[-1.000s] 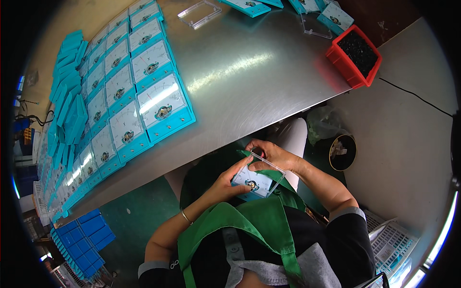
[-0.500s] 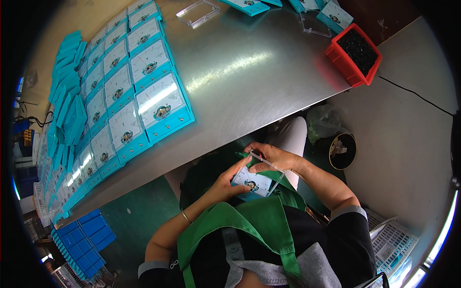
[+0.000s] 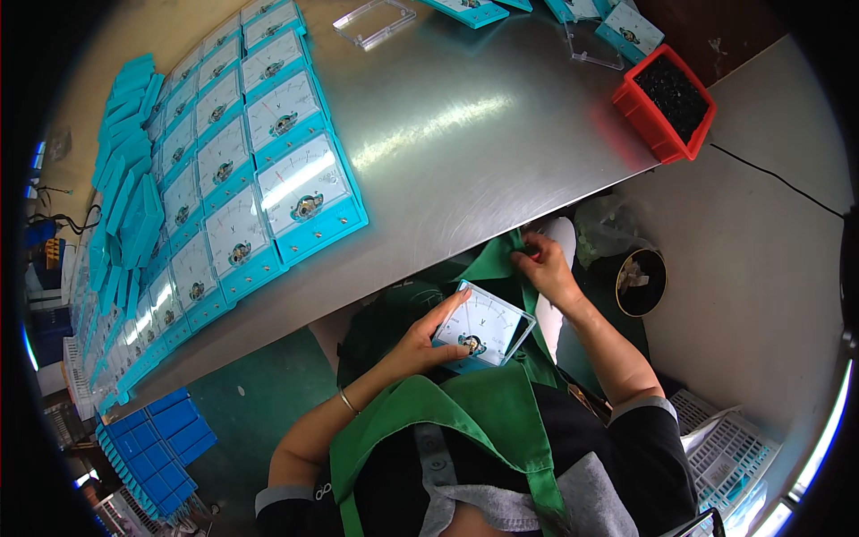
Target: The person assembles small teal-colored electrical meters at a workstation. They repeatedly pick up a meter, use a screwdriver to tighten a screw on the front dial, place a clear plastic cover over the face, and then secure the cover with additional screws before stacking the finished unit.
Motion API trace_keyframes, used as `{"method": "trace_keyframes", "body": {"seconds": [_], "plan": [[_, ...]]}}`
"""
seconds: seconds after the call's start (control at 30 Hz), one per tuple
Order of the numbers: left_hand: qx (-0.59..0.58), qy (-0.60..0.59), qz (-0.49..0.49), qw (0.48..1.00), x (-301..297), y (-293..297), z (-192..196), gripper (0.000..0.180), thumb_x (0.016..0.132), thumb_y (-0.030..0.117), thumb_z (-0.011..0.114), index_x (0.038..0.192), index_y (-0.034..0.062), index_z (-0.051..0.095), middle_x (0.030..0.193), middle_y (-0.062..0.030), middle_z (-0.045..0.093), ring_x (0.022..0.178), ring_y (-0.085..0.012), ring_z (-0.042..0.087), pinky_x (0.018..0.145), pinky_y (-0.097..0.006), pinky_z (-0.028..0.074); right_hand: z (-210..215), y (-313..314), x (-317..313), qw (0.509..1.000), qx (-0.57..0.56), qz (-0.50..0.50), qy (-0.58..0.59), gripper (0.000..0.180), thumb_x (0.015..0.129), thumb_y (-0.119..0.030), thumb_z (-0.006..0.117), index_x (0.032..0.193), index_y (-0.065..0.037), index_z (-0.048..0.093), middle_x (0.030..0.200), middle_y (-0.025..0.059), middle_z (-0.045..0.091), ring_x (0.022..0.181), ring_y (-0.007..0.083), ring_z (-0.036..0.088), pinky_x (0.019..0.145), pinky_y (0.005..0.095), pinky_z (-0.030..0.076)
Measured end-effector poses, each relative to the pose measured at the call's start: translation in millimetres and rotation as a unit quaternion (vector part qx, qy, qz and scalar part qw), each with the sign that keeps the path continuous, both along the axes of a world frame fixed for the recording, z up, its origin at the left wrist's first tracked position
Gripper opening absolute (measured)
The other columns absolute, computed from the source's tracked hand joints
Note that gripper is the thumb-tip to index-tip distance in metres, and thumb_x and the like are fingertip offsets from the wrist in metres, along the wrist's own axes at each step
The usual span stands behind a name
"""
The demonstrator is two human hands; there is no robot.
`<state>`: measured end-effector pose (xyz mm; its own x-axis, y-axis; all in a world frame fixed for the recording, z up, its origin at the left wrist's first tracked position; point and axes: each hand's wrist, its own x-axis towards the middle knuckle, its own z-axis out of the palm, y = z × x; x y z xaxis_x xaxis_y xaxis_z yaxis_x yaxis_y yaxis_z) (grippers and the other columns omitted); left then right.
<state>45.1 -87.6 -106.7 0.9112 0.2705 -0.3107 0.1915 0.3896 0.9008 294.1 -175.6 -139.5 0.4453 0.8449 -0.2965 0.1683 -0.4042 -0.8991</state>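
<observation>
My left hand grips a panel voltmeter over my lap. The meter has a white dial, a turquoise base and a small round mechanism near its lower edge. A transparent cover frame sits around the dial, standing out a little past its right side. Up and to the right, my right hand is closed, its fingertips pinching the raised edge of the green apron cloth near the table's edge. The left fingers partly hide the meter's left side.
Rows of similar meters cover the left of the steel table, beside stacked turquoise cases. A red bin of small black parts stands at the right corner. A loose transparent cover lies at the back. Below right is a round bin.
My right hand has left the meter and moved up and right, lifting the apron cloth. The transparent frame now sits closer around the dial; the left hand keeps its hold.
</observation>
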Motion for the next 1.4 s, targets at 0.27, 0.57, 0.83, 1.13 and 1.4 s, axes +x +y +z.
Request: {"method": "trace_keyframes", "body": {"seconds": [0.27, 0.57, 0.83, 1.13, 1.4], "plan": [[0.019, -0.008, -0.008, 1.000, 1.0, 1.2, -5.6, 0.086, 0.078, 0.019, 0.074, 0.147, 0.0027, 0.024, 0.151, -0.0120, 0.029, 0.138, -0.0214, 0.028, 0.112, -0.034, 0.022, 32.5, -9.5, 5.3, 0.925, 0.029, -0.015, 0.380, 0.015, 0.082, -0.005, 0.068, 0.094, 0.000, 0.061, 0.068, -0.0012, 0.054, 0.049, 0.0035, 0.043, 0.042, 0.0196, 0.032], [0.017, -0.005, -0.005, 1.000, 1.3, 1.1, -3.5, 0.085, 0.078, 0.017, 0.073, 0.147, 0.0029, 0.023, 0.151, -0.0118, 0.029, 0.138, -0.0212, 0.027, 0.112, -0.034, 0.022, 17.2, 3.8, -23.6, 0.975, 0.044, 0.179, 0.122, 0.030, 0.070, -0.020, 0.084, 0.082, -0.003, 0.062, 0.069, 0.0000, 0.056, 0.061, 0.0068, 0.050, 0.053, 0.0246, 0.040], [0.019, -0.004, -0.006, 1.000, 1.1, -0.6, -1.6, 0.082, 0.079, 0.012, 0.070, 0.147, 0.0035, 0.024, 0.151, -0.0110, 0.028, 0.139, -0.0197, 0.026, 0.112, -0.033, 0.022, 13.9, 7.3, -32.8, 0.947, -0.082, 0.238, 0.202, 0.051, 0.072, -0.039, 0.077, 0.099, 0.002, 0.065, 0.081, 0.0086, 0.064, 0.072, 0.0135, 0.058, 0.063, 0.0276, 0.046], [0.011, 0.005, -0.008, 1.000, 3.1, -3.4, -3.4, 0.081, 0.080, 0.009, 0.069, 0.147, 0.0049, 0.024, 0.151, -0.0098, 0.028, 0.139, -0.0191, 0.025, 0.111, -0.033, 0.022, 3.6, 4.4, -31.7, 0.943, -0.138, 0.237, 0.189, 0.051, 0.070, -0.041, 0.072, 0.094, 0.004, 0.066, 0.083, 0.0128, 0.064, 0.076, 0.0168, 0.059, 0.067, 0.0301, 0.047], [0.029, -0.003, -0.016, 0.999, 2.5, -2.6, -4.5, 0.080, 0.080, 0.009, 0.069, 0.147, 0.0049, 0.024, 0.151, -0.0092, 0.028, 0.139, -0.0190, 0.024, 0.112, -0.033, 0.022, 15.8, 10.5, -37.7, 0.948, -0.191, 0.221, 0.126, 0.067, 0.067, -0.052, 0.067, 0.095, 0.008, 0.064, 0.085, 0.0191, 0.063, 0.082, 0.0270, 0.061, 0.074, 0.0338, 0.049]]}}
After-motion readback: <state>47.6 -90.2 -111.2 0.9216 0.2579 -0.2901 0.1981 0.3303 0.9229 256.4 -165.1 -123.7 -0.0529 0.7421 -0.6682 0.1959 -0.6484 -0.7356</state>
